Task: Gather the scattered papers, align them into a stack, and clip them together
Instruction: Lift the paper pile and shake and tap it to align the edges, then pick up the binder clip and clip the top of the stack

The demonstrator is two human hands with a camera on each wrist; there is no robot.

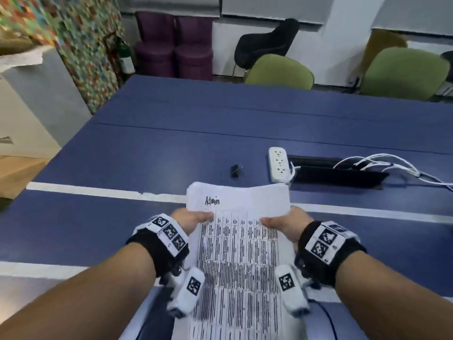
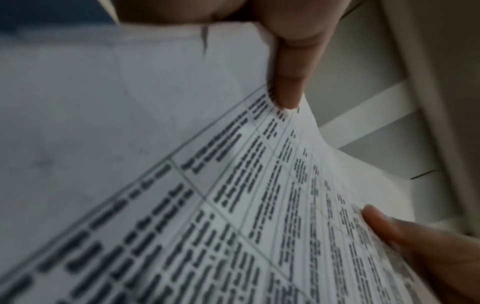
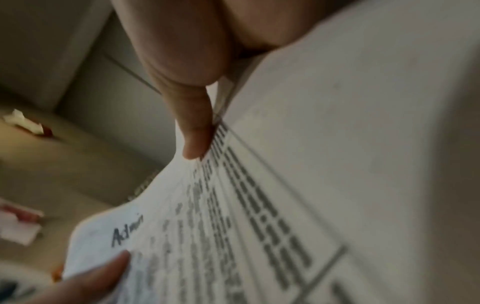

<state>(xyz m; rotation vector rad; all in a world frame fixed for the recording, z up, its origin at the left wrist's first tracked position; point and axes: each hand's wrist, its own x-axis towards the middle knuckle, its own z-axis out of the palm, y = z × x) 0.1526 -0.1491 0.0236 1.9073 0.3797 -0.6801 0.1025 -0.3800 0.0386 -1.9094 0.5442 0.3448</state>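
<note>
While pinched at both side edges, papers held as one stack, lifted off the table and tilted toward the wearer.

Left hand: thumb flat on the printed top sheet, remaining fingers hidden beneath; grip at the left margin near the upper third. Left wrist view confirms the thumb pressing the sheet against fingers under it. Judged a pinch across the whole thickness, to keep sheets from sliding.

Right hand: mirrored pinch, thumb on top at the right margin, other fingers out of sight below. Right wrist view shows the thumb tip at the edge of the table grid.

Stack: top sheet a printed table, handwritten "Admin" at the head. Far edge slightly uneven, a lower sheet peeking at the far left corner; alignment judged incomplete. Symmetrical two-sided hold suits squaring by tapping an edge down.

Binder clip: black, on the table beyond the stack's far edge, apart from it, untouched. Within easy reach of either hand; likely placed for the final step.

Power strip: white, right of the clip, beside a dark cable slot with white cables. Possible snag if the stack swings right.

Chairs: beyond the far edge.
</note>
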